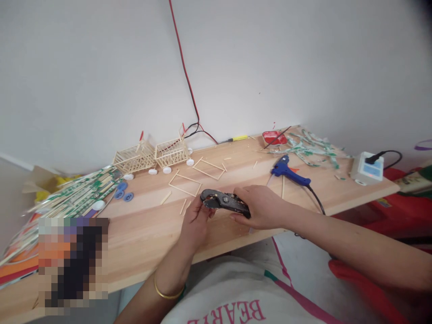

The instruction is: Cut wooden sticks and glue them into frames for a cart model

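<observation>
The right hand [261,207] is closed around the handles of the black cutter [225,200], above the tabletop [148,236]. The left hand [195,222] is at the cutter's head, fingers bent; I cannot tell what they grip. A blue glue gun [290,173] lies near the right hand.

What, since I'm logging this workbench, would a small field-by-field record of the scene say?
Surface: wooden table
Right hand: gripping a black cutter by its handles
Left hand: at the cutter's blade end; anything pinched there is hard to make out
Built: two stick carts with white wheels
Laid flat: two four-sided stick outlines
Beyond right hand: blue glue gun
</observation>
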The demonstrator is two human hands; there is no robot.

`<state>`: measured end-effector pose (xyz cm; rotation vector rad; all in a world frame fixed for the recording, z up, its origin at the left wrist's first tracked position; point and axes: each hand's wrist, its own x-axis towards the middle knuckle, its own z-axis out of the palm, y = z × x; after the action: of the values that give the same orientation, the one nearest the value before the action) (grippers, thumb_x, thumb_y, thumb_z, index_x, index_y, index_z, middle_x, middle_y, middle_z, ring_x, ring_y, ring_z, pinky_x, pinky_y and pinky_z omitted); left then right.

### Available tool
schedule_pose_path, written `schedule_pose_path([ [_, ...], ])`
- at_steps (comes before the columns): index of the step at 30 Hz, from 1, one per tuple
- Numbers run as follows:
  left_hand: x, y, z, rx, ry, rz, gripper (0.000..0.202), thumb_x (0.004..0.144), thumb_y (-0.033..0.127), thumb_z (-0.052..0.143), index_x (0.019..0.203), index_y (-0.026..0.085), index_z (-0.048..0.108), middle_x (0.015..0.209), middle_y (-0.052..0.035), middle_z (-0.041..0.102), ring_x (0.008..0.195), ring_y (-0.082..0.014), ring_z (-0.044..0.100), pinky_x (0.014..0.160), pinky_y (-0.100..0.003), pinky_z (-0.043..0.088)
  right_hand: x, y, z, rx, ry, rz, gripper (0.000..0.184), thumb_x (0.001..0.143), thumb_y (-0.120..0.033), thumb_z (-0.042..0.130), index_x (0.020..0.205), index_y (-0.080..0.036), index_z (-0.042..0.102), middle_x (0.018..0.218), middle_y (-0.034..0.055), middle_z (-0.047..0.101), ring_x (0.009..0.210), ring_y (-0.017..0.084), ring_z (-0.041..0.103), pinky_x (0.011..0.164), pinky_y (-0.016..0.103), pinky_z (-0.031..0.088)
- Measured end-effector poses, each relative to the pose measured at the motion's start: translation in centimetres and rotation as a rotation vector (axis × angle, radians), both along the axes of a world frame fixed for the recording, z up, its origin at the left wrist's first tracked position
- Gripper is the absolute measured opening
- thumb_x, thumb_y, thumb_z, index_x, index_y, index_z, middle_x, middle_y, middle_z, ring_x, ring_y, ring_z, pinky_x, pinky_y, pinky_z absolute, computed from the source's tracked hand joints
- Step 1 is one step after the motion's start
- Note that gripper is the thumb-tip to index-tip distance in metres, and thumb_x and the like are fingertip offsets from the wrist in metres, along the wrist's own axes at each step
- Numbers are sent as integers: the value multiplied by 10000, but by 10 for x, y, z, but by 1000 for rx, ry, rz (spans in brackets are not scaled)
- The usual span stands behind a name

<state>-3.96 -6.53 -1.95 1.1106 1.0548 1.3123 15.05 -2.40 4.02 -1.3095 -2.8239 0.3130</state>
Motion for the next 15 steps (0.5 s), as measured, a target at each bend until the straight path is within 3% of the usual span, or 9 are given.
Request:
schedule_pose_path([
  [5,-1,1,1,-4,-10,-5,292,813,449,545,921,184,606,707,5,508,584,-86,387,568,-225,347,0,0,-1,1,-26,-6,369,778,-512,489,922,-175,528,832,86,661,753,233,611,582,274,316],
  [10,-1,1,1,0,-62,-41,248,830,414,541,881,179,600,644,25,447,576,-81,377,564,-220,336,1,1,-1,36,-50,20,371,780,-532,476,883,-180,526,791,78,657,702,227,608,548,276,290],
  [15,0,0,-3,-56,-93,-46,304,775,461,592,869,173,605,694,8,474,614,-91,401,594,-230,370,1,-1,1,19,-62,25,343,798,-514,449,853,-185,530,755,73,657,676,218,605,546,271,288],
])
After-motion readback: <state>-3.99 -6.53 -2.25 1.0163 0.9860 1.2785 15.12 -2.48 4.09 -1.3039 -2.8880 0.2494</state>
